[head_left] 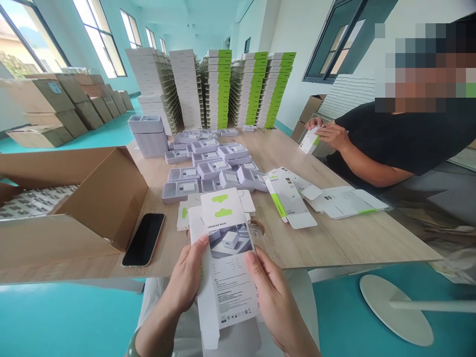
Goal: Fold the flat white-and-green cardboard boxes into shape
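Flat carton between both hands — phone on the table to its left, trays behind.

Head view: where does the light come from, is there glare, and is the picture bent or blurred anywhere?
Head view: daylight enters through the tall windows at upper left, which are overexposed; the phone screen shows only faint reflection; wide-angle distortion bends the table edges and the cardboard box; the flat carton between left hand and right hand is sharp; the co-worker's face is pixelated.
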### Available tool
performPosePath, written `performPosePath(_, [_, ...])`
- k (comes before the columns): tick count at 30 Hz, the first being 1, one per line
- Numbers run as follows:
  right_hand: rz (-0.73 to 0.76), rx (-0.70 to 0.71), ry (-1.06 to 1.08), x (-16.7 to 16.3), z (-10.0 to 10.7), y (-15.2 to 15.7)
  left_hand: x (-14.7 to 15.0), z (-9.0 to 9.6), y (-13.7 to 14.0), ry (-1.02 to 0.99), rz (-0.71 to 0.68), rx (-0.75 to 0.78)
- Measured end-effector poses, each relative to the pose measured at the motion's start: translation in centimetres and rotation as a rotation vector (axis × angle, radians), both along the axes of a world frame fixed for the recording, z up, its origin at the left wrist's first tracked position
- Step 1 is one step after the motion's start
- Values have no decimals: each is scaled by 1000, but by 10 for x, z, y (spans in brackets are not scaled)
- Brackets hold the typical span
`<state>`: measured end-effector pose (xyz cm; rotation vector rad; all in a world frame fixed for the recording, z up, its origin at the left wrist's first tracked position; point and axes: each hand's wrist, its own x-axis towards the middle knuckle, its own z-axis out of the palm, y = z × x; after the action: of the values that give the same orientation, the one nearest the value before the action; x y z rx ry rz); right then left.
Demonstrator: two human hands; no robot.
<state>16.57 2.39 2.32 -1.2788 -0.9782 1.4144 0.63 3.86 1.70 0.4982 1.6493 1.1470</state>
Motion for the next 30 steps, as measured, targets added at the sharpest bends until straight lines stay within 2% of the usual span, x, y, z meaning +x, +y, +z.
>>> performPosePath(7, [21, -1, 31, 1, -2, 0, -1, -4, 0, -78, -78, 49])
performPosePath(11, [53, 7, 20, 2, -4, 1, 3, -1, -2, -208, -216, 189])
performPosePath(15, [-42, 24, -8, 4, -5, 4, 1, -3, -11, -259, -408, 297])
performPosePath(18, [-95, 37, 7, 5, -5, 5, -1, -11, -20, -308, -566, 307])
performPosePath(25, [-115, 57, -79, 5, -4, 3, -9, -28, -29, -396, -552, 216])
performPosePath(30, [-143, 59, -80, 3, 1, 0, -11, -33, -29, -454, -506, 208])
